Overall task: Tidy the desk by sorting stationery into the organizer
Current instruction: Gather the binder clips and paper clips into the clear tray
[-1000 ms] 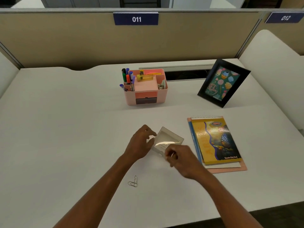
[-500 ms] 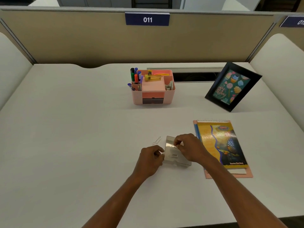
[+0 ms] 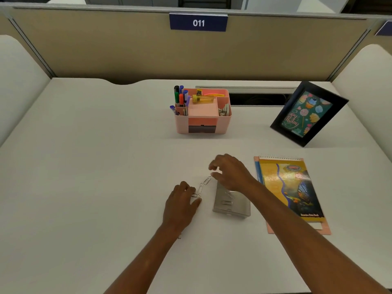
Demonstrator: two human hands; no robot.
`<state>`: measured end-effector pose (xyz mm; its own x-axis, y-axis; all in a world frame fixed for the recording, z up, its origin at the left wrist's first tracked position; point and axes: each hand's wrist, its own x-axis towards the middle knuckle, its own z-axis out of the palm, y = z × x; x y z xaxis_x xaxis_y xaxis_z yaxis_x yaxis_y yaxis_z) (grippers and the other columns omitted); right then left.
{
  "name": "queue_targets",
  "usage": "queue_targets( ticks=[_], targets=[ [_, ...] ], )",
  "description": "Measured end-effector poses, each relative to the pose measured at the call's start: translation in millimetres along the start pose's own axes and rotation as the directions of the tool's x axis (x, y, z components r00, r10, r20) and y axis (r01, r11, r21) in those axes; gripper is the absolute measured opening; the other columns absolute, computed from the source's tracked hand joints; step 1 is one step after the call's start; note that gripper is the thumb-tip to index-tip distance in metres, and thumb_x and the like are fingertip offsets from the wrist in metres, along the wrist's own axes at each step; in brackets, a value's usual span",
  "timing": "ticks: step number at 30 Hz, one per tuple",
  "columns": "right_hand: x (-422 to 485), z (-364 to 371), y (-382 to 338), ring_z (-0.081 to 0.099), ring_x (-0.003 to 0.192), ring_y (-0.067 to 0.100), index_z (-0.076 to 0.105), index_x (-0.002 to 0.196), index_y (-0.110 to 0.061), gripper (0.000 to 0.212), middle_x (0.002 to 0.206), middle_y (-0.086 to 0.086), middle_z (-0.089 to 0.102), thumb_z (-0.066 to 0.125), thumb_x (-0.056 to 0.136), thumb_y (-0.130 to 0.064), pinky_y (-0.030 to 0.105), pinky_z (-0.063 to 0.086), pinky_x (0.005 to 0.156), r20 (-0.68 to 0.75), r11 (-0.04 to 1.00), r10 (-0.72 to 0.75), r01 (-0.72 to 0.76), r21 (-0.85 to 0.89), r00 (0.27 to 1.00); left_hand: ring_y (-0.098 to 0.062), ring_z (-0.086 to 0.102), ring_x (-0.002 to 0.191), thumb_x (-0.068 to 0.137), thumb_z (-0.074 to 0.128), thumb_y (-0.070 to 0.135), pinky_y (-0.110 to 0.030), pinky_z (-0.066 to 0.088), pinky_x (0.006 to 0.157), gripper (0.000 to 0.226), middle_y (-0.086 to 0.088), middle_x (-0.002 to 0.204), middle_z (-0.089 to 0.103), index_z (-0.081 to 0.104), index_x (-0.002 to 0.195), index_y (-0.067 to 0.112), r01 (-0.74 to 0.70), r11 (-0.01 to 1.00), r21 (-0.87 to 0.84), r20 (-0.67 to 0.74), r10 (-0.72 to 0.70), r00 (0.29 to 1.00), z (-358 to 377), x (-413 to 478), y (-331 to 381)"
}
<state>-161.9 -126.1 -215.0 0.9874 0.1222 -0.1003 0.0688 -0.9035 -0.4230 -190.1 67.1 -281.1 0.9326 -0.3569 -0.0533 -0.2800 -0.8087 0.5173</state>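
Well inside desk (image 3: pixel 84 166) edges, left hand (image 3: pixel 181 205) touches paperclips (image 3: pixel 201 187) beside clear box (image 3: pixel 233 206).

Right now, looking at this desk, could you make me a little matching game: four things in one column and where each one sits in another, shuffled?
Things:
1. pink plastic desk organizer
2. black-framed birthday picture
3. clear plastic box
4. yellow spiral-bound notebook

Places:
A. lying flat on the white desk, near right
B. back centre, holding marker pens
C. propped at a tilt, far right
D. just right of the loose metal paper clips

Pairs: 1-B, 2-C, 3-D, 4-A.
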Motion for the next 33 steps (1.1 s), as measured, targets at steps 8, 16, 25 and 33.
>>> queue_targets(
  ticks=[8, 16, 25, 33],
  targets=[
    [51.6, 6.4, -14.6, 0.053, 0.087, 0.017, 0.064, 0.099, -0.016, 0.027, 0.107, 0.000, 0.056, 0.074, 0.075, -0.008, 0.029, 0.041, 0.069, 0.413, 0.926, -0.043, 0.192, -0.325, 0.910, -0.021, 0.052, 0.090, 0.095, 0.048, 0.015, -0.031, 0.043, 0.064, 0.013, -0.003, 0.097, 0.055, 0.060, 0.095, 0.009, -0.077, 0.988, 0.136, -0.011, 0.079, 0.997, -4.7, 1.0, 2.0],
    [58.9, 7.6, -14.8, 0.062, 0.071, 0.020, 0.067, 0.080, -0.012, 0.009, 0.088, 0.005, 0.065, 0.069, 0.075, -0.005, 0.027, 0.042, 0.055, 0.516, 0.849, -0.110, 0.350, -0.395, 0.849, -0.026, 0.053, 0.088, 0.091, 0.048, 0.004, -0.030, 0.031, 0.060, 0.007, -0.009, 0.099, 0.053, 0.053, 0.094, 0.008, -0.087, 0.974, 0.208, 0.047, 0.079, 0.996, -6.9, 1.2, 7.2],
    [57.1, 3.6, -17.6, 0.045, 0.056, 0.020, 0.059, 0.071, -0.003, 0.018, 0.065, 0.006, 0.052, 0.070, 0.076, -0.016, 0.028, 0.034, 0.051, 0.575, 0.826, -0.095, 0.387, -0.410, 0.813, -0.022, 0.055, 0.068, 0.078, 0.067, 0.004, -0.028, 0.034, 0.050, 0.013, -0.006, 0.082, 0.054, 0.055, 0.079, 0.009, -0.116, 0.955, 0.273, 0.140, 0.080, 0.987, -13.5, 2.4, 10.2],
    [56.7, 4.6, -17.4, 0.045, 0.056, 0.020, 0.038, 0.057, -0.014, 0.038, 0.059, 0.001, 0.041, 0.069, 0.079, -0.015, 0.026, 0.031, 0.049, 0.579, 0.827, -0.108, 0.397, -0.399, 0.808, -0.027, 0.058, 0.087, 0.092, 0.046, 0.004, -0.031, 0.040, 0.065, 0.012, -0.011, 0.102, 0.056, 0.055, 0.100, 0.005, -0.113, 0.908, 0.403, 0.173, 0.046, 0.984, -22.1, 8.7, 21.2]
  ],
)
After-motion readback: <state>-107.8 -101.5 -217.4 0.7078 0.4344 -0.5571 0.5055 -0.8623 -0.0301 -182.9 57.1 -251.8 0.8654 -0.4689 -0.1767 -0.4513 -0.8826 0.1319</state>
